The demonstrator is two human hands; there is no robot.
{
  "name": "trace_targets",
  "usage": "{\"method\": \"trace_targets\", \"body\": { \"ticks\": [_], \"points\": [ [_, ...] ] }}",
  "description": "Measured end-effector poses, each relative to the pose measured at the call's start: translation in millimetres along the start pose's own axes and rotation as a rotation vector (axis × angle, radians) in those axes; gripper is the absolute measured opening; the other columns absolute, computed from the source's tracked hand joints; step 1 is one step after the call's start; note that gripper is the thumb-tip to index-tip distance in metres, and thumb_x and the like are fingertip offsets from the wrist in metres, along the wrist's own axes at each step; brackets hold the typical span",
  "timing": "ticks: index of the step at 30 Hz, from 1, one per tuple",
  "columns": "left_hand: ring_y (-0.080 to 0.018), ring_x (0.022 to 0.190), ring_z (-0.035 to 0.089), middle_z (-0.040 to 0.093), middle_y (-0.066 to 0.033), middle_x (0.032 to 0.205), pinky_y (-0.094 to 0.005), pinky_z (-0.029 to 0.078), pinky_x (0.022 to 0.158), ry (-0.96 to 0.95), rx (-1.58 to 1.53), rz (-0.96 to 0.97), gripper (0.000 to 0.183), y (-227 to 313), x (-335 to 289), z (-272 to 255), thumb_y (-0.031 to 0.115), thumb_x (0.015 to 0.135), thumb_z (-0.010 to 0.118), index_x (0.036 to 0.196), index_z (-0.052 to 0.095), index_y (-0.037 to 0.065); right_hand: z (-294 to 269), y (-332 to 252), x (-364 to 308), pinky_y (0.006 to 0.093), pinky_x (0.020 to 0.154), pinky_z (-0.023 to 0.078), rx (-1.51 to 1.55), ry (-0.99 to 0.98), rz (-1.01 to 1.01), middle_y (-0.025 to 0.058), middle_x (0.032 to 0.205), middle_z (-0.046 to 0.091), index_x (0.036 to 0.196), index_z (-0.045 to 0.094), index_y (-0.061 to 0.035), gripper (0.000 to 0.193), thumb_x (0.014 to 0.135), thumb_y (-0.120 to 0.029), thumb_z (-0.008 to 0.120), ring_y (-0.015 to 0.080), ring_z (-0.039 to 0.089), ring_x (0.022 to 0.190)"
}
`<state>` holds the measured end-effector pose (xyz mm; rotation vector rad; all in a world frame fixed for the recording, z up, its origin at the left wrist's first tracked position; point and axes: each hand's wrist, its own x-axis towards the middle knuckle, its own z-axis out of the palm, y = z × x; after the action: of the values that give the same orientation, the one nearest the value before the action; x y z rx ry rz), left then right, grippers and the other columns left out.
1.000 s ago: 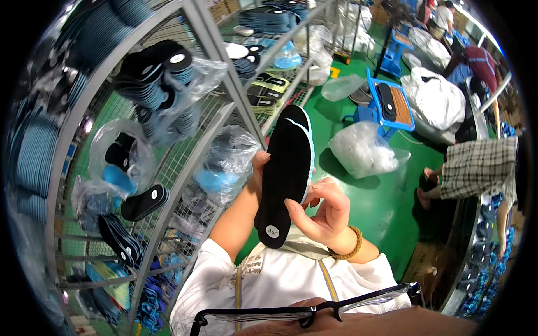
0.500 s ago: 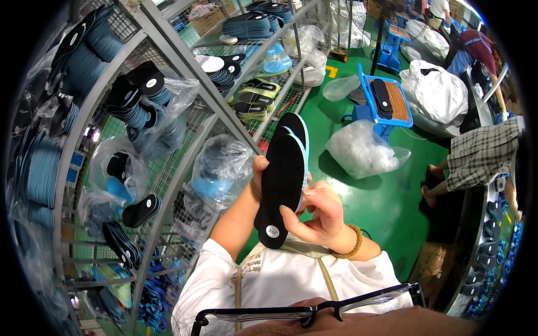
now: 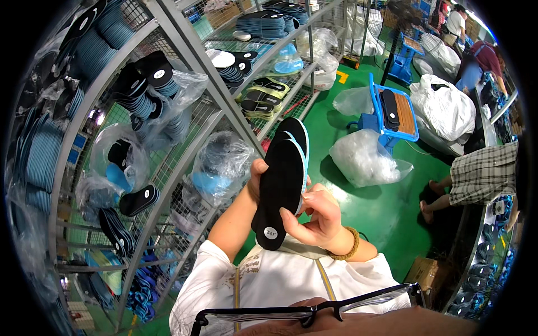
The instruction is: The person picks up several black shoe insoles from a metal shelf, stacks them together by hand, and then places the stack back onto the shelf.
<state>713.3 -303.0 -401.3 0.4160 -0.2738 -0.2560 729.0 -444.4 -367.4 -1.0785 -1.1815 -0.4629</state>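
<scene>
In the head view, a fanned stack of insoles has matte black, fabric-like tops, rounded outlines and light-blue edges; a round white sticker marks the uppermost heel. The stack is in the air above the green floor, right of the rack's near edge. The left hand reaches up, grasping its left side, thumb uppermost. The right hand turns inward, fingers half curled at the right edge; whether they pinch is unclear.
</scene>
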Motion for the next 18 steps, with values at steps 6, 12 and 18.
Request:
{"method": "trace_targets", "body": {
  "ticks": [6, 12, 18],
  "points": [
    [-0.0252, 0.089, 0.052, 0.05, -0.0161, 0.104, -0.0367, 0.043, 0.078, -0.095, -0.037, 0.129, 0.061, -7, 6, 15, 0.034, 0.062, 0.055, 0.113, 0.039, 0.003, -7, 12, -8, 0.0239, 0.042, 0.031, -0.064, 0.125, 0.105, -0.0003, 0.053, 0.044, 0.099, 0.045, -0.0006, 0.044, 0.06, 0.004, 0.063, 0.0111, 0.04, 0.041],
    [-0.024, 0.099, 0.048, 0.047, -0.0127, 0.11, -0.0343, 0.037, 0.087, 0.42, 0.288, 0.194, 0.053, -7, 12, 7, 0.033, 0.073, 0.039, 0.113, 0.04, -0.001, -25, 46, -23, 0.0194, 0.057, 0.036, 0.14, 0.096, 0.632, -0.0012, 0.078, 0.042, 0.12, 0.034, -0.0083, 0.052, 0.074, -0.007, 0.058, 0.0052, 0.04, 0.066],
    [-0.0236, 0.096, 0.048, 0.049, -0.0127, 0.105, -0.0346, 0.037, 0.084, 0.204, 0.224, -0.104, 0.049, -37, 61, -3, 0.036, 0.076, 0.038, 0.109, 0.043, 0.0, -69, 59, -48, 0.0172, 0.058, 0.035, 0.402, 0.321, 0.78, -0.0022, 0.083, 0.039, 0.126, 0.027, -0.0121, 0.056, 0.077, -0.012, 0.055, 0.0035, 0.039, 0.068]
  ]
}}
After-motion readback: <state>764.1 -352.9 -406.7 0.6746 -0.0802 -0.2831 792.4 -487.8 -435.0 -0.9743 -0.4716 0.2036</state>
